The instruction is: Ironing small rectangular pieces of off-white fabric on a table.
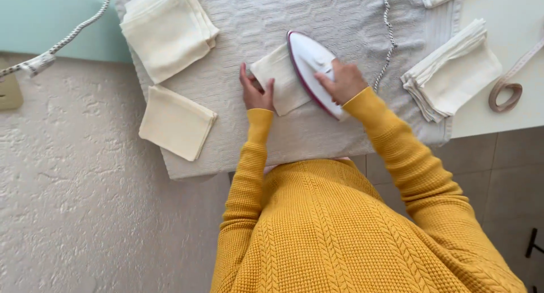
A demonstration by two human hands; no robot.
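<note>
At the far left, a stack of folded cloths [169, 29] lies on the grey blanket [340, 15] that covers the board, and nearer to us, at the left edge of the blanket, lies one single folded cloth [177, 123]. A braided cord [68, 39] runs across the far left corner, off the board.

In the middle, the left hand [256, 92] lies flat and open, with the fingers pressing on the near left corner of a small cream cloth [280, 83]. This cloth is spread on the blanket, turned a little so its corners point far and near. Just to the right, the iron [310, 66] rests on the right part of this cloth. It is white with a dark red rim. Its long axis goes diagonally: the pointed tip shows to the far left, and the broad heel is at the near right. The right hand [343, 80] is closed around the handle of the iron, on its heel half.

Right of the iron, the iron's own cord [388, 41] goes away to the far side. Further right, another pile of folded cloths [453, 72] lies partly on the blanket edge and partly on the pale table [510, 21], and a rolled measuring tape [507, 94] lies near it.
</note>
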